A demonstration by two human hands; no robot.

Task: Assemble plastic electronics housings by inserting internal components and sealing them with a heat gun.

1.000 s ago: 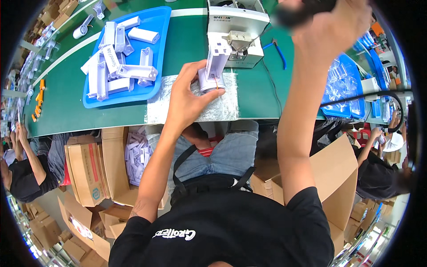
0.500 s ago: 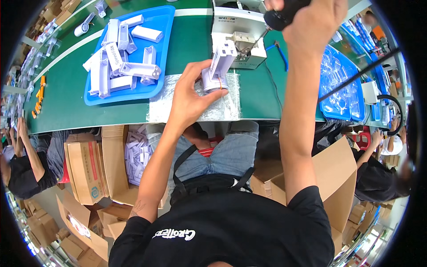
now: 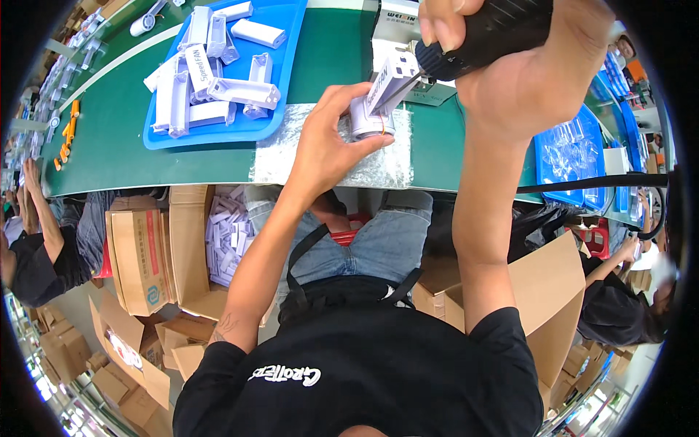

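Note:
My left hand (image 3: 328,142) is closed around the round base of a white plastic fan body (image 3: 364,125), thumb and fingers on opposite sides. The piece stands on a clear plastic sheet (image 3: 280,156) near the table's front edge, its boxy handle part tilted up. An orange wire shows at the base. Above it, my right hand (image 3: 528,84) grips a black electric screwdriver (image 3: 502,36). The driver's thin bit (image 3: 398,95) reaches down to the handle part; I cannot tell whether the tip is on a screw.
A blue tray (image 3: 288,69) with several white casings (image 3: 244,91) lies to the left. Behind the fan body stands a metal screw-feeder box (image 3: 393,30). Clear plastic parts fill another blue tray (image 3: 542,164) at right. Cardboard boxes (image 3: 193,266) stand below the table; co-workers sit at both sides.
My right hand has brought the screwdriver down and nearer, so its bit now meets the fan body instead of the feeder box. The fan body has turned slightly in my left hand.

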